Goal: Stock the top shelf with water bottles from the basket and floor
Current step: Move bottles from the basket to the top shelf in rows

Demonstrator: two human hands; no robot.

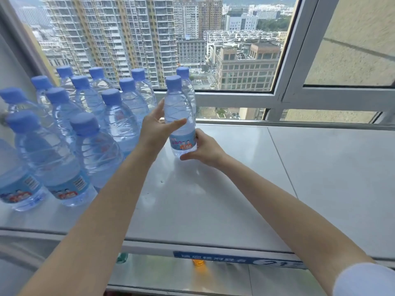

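Beyond a wide window (284,97) stand apartment towers and lower office blocks. Its pale frame runs along the back edge of the top shelf (235,189), a smooth grey metal surface whose right half shows a seam.

Toward the left edge of the shelf stands a block of stocked bottles (119,118), upright in rows that reach from the back edge to near the front edge. They are all clear, with blue caps and blue labels low on their bodies. At the right end of the back row stands a rear bottle (189,88).

Two bare forearms reach in from the front edge, the right one ending in a white sleeve (367,278).

Between them is the water bottle (178,107), upright, directly in front of the rear bottle and just to the right of the block. Whether its base touches the shelf I cannot tell.

The left grip (154,133) wraps the bottle's middle, with the thumb across the front. The right grip (205,148) curls round the labelled base, with the thumb under the bottom edge.

A blue label strip (213,256) runs along the front edge. Below it, on a lower shelf, sit an orange cap (198,263) and a green cap (122,258).
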